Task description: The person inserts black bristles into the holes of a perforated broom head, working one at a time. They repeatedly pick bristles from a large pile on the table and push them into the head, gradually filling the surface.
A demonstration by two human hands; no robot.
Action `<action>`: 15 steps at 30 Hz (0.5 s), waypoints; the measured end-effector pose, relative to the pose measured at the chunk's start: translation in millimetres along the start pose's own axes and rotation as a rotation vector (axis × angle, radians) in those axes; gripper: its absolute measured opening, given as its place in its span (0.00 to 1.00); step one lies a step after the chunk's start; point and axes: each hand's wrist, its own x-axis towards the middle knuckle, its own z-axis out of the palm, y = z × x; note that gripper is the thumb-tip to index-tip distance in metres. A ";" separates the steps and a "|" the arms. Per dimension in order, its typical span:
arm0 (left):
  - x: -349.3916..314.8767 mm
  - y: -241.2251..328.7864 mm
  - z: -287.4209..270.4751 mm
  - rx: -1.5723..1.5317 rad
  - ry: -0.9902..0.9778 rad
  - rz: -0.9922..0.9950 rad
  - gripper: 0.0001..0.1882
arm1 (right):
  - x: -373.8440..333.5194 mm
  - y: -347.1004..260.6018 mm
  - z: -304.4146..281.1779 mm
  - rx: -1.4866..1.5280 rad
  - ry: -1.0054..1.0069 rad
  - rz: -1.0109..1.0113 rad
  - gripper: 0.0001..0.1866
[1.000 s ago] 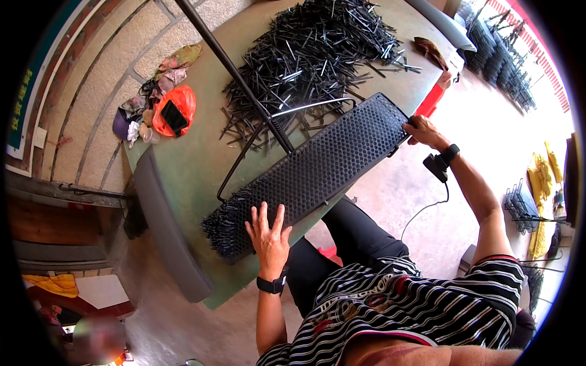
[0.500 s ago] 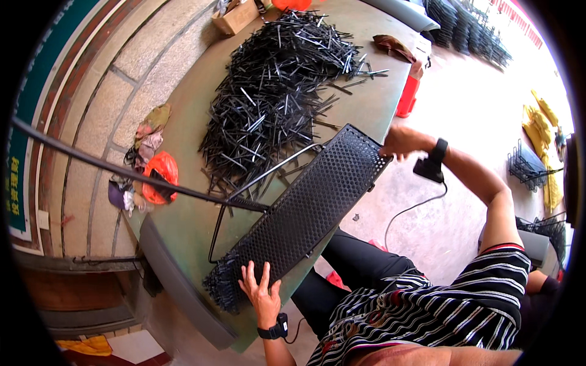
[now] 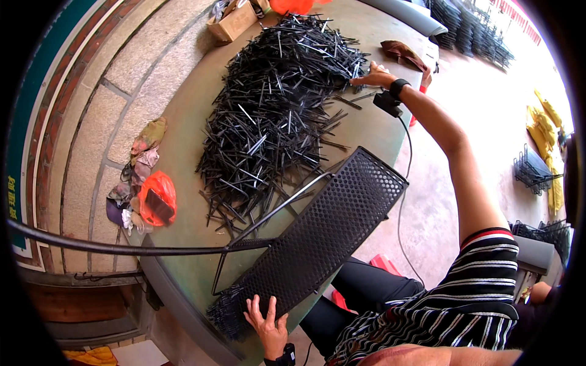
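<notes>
A long black perforated metal panel [image 3: 323,226] lies slanted across the table's near edge, with bent rods [image 3: 278,210] joined to its far side. A dense bunch of short dark bristle-like pieces [image 3: 227,314] sits at its lower left end. My left hand [image 3: 268,323] rests on the panel's near edge beside that bunch, fingers spread. Farther away, my right hand [image 3: 375,77] is stretched out to the right edge of a big pile of thin black strips [image 3: 268,116]. Its fingers are extended; no strip shows clearly in them. A dark strap and cabled device [image 3: 387,102] are on that wrist.
The greenish table [image 3: 183,131] carries an orange plastic bag [image 3: 157,198], crumpled cloths [image 3: 146,146], a cardboard box [image 3: 233,21] and a brown cloth [image 3: 403,53]. A long black rod [image 3: 122,250] runs leftward from the panel. A cable [image 3: 400,213] hangs from my right wrist.
My right hand has left the panel's upper right corner and moved away to the pile's edge. The panel sits slightly lower and more to the right in view; my left hand stays at its near end.
</notes>
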 end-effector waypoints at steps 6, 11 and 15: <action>2.0 1.2 -3.5 -0.009 -0.046 -0.002 0.29 | 38.3 -15.7 41.1 -0.150 0.167 0.191 0.74; 5.9 2.8 -8.8 0.031 -0.075 0.008 0.27 | 58.6 -14.7 43.0 -0.106 0.076 0.273 0.75; 7.8 4.7 -11.3 0.039 -0.049 0.030 0.26 | 55.2 -35.3 40.0 -0.048 0.048 0.261 0.70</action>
